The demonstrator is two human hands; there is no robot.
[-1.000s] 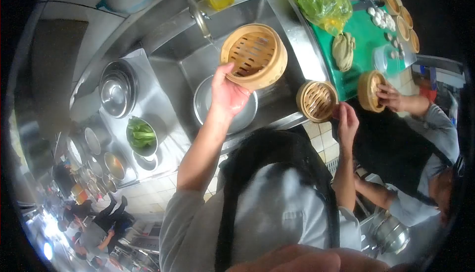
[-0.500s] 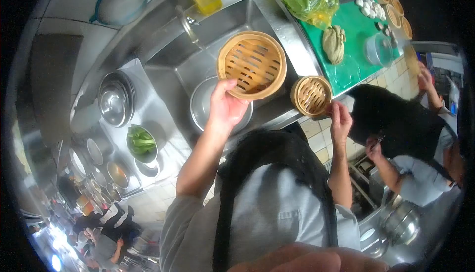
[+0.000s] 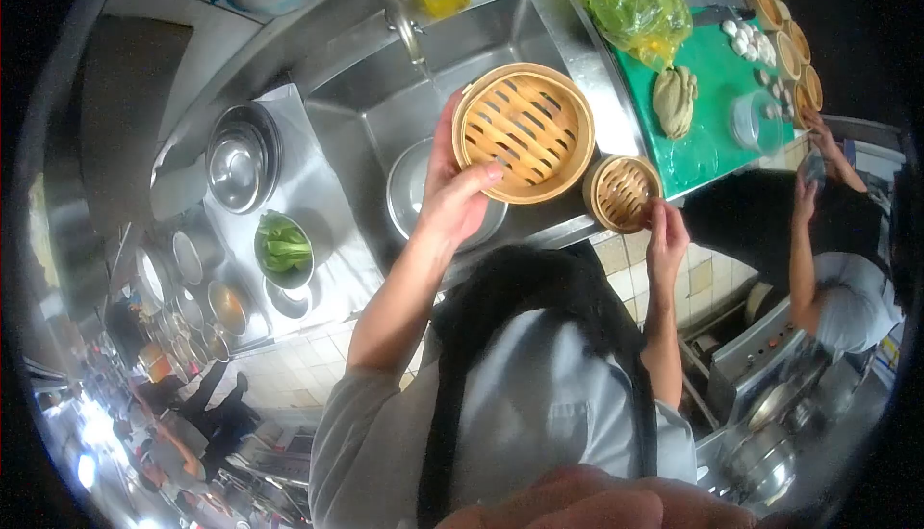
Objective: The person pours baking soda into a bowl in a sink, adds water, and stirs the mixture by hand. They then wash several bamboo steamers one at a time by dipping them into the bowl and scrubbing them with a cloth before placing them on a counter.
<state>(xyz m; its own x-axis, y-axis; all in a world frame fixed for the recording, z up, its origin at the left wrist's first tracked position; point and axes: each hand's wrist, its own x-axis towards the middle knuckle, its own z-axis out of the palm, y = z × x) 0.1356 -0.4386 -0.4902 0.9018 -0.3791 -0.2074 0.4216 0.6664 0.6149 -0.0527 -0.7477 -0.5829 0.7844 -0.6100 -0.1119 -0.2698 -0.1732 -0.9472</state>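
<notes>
Over the sink, my left hand [image 3: 457, 187] grips a round bamboo steamer basket [image 3: 525, 134]. The thumb lies over its near rim and the fingers wrap round its left side. Its slatted base faces me and is bare. To the right, a smaller bamboo steamer basket [image 3: 624, 192] is pinched at its right edge by my right hand [image 3: 666, 238]. That basket is tilted, slats toward me, near the sink's front right corner. Below the larger basket, a metal bowl [image 3: 406, 192] sits in the sink [image 3: 351, 105], partly hidden by my left hand and the basket.
A green cutting board [image 3: 693, 168] at right bears a cloth bundle [image 3: 676, 103], a clear tub [image 3: 756, 123] and bagged greens [image 3: 630, 9]. Leafy greens in a pot [image 3: 285, 245] and metal bowls [image 3: 241, 158] stand left. A co-worker [image 3: 837, 279] stands close on the right.
The view has shifted. My left fingers now reach farther round the large basket's left side, and the basket's base faces me more squarely. The co-worker's hands have come together at the board's edge.
</notes>
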